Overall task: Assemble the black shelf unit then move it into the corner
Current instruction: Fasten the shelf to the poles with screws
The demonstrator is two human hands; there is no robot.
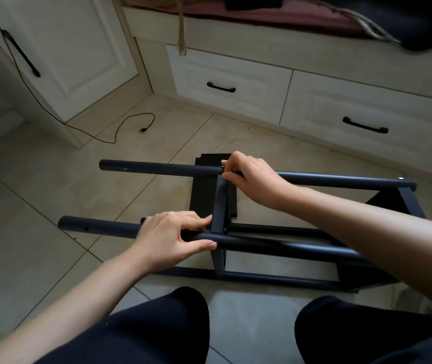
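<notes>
Black shelf frame (275, 248) — sideways, half-built

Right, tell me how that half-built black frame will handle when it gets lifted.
The black frame probably lifts light: hollow tubes, mostly open. It may rack, since the far tube ends are unbraced. The left hand grips a smooth, possibly slippery tube.

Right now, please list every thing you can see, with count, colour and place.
shelf frame: one, black, lying on its side on the floor, centre
shelf panel: one, black, flat on the floor under the frame
cable: one, black, on the floor, left
drawers: two, cream with black handles, under the bench
floor: beige tiles
left hand: grips the near tube
right hand: pinches at the far tube joint
</notes>
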